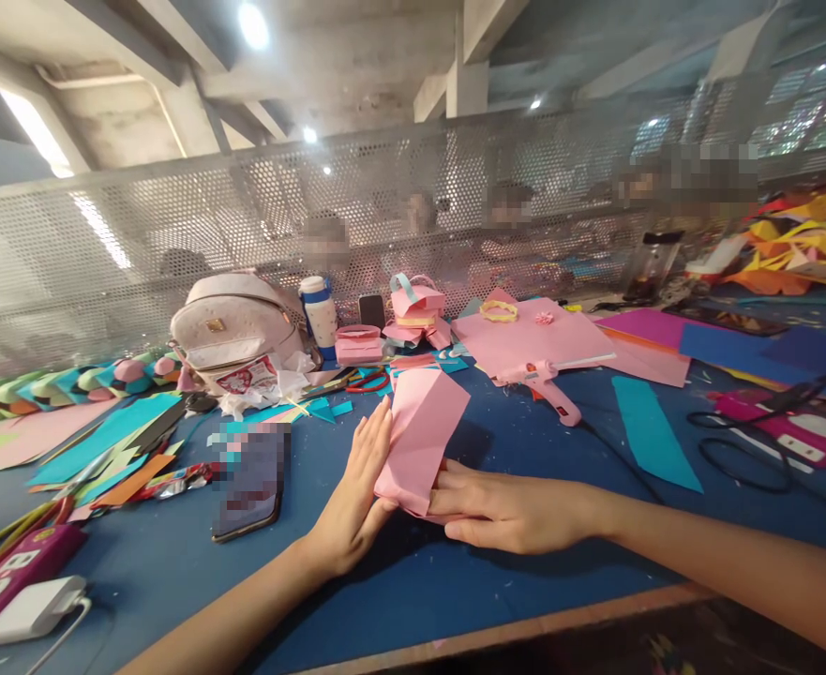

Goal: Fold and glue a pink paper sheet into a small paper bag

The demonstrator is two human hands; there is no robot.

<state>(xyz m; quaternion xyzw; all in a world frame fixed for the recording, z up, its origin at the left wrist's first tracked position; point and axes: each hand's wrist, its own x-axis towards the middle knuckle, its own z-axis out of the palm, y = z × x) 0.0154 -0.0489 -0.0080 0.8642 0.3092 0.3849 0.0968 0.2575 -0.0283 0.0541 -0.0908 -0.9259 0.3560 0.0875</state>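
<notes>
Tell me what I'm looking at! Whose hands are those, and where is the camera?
There is no machine here: those are a person's two bare hands. The camera sits on that person's head and looks forward and down, so you see what they see. The left hand stands flat against the side of a folded pink paper. The right hand lies flat with its fingers at the paper's lower edge. Neither hand grips it; both just press. Everything rests on a blue table. Around the paper lie a phone, a pink glue gun, a teal paper strip and black scissors. Farther back stand a pale backpack and a water bottle.
</notes>
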